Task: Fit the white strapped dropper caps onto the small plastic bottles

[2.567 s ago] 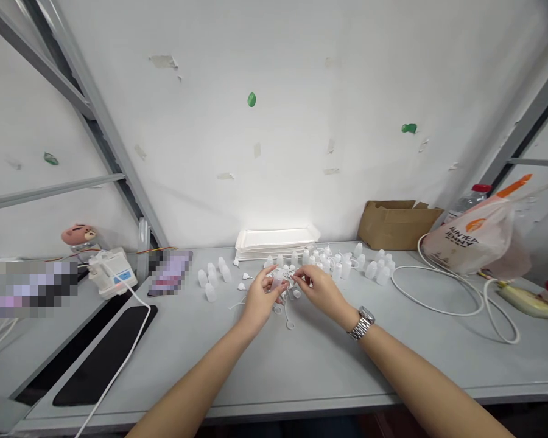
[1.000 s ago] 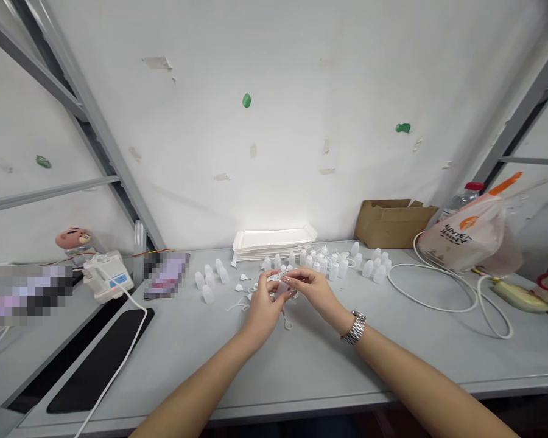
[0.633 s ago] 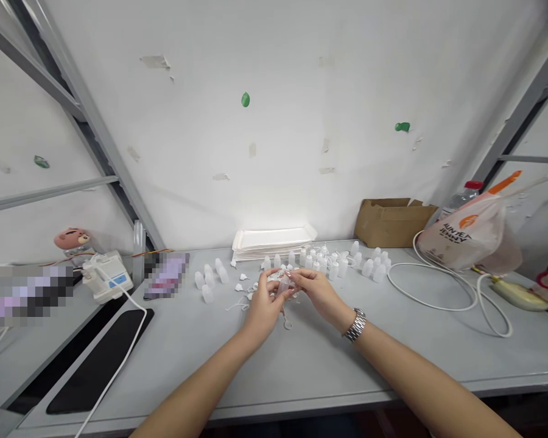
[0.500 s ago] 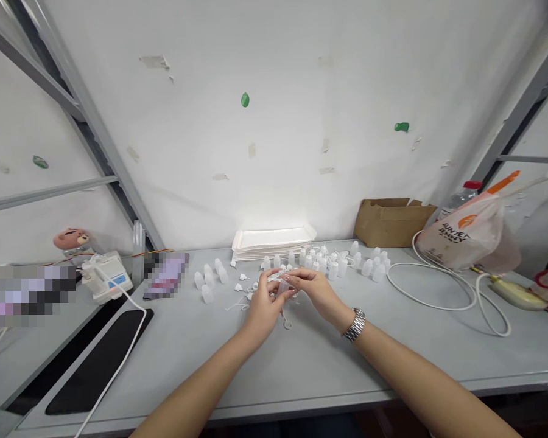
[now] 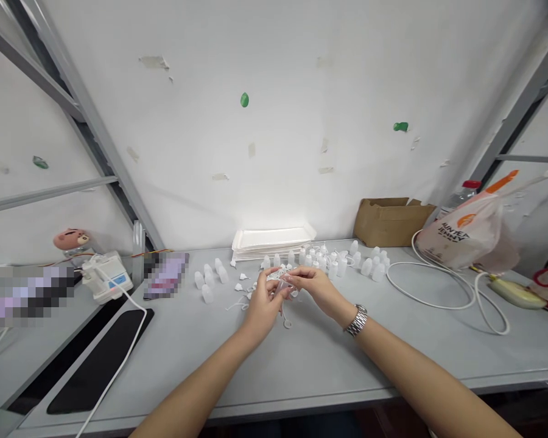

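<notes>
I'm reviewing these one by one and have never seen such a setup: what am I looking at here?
No robot: a person's bare hands, seen from a camera on their head, in every picture. The left hand holds a small translucent bottle; the right hand's fingers are at its top. On the grey table lie more small bottles, white caps and ring-ended pieces. Behind are stacked white trays and a cardboard box. What the right fingers pinch is too small to tell.

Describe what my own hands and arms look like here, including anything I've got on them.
Your right hand has a silver-coloured metal link watch at its wrist. Your left hand wears no watch or glove. Both forearms are bare, without visible sleeves.
</notes>
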Tool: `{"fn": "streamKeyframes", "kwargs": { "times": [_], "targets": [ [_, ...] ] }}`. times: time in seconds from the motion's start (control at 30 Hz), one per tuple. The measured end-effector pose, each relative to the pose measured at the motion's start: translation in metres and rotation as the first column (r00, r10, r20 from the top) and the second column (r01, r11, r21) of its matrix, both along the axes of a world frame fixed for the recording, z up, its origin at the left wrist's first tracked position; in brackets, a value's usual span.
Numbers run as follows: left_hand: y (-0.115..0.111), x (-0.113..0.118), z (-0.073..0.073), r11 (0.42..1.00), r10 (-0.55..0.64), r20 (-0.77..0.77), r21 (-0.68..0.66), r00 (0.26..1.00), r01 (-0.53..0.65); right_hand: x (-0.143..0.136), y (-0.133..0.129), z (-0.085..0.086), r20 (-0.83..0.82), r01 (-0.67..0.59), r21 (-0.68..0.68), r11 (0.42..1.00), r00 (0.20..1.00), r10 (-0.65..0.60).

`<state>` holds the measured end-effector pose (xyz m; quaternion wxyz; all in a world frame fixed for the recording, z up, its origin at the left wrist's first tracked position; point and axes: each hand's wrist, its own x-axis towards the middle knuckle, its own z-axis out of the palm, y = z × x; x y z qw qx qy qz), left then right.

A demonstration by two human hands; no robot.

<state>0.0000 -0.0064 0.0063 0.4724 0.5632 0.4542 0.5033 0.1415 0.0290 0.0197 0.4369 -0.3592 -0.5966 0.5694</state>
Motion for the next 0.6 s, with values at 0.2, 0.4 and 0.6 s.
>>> {"fn": "streamKeyframes", "kwargs": {
  "times": [0.2, 0.4, 0.6],
  "targets": [
    [-0.0002, -0.0005, -0.0023, 1.000, -0.002, -0.042, 0.005, 0.999, 0.002, -0.0006, 0.0007, -0.0036, -0.027, -0.038, -0.016, 0.999, 0.999, 0.038],
    [0.0007, 0.0008, -0.0004, 0.999, 0.016, -0.038, 0.032, 0.999, -0.015, -0.0002, 0.0012, -0.0054, -0.047, 0.011, 0.007, 1.000, 0.999, -0.010],
    [-0.0007, 0.0008, -0.0011, 1.000, 0.023, -0.035, 0.016, 0.999, -0.023, -0.0014, -0.0010, -0.0033, -0.030, -0.041, 0.001, 0.999, 0.999, 0.041]
  ]
}}
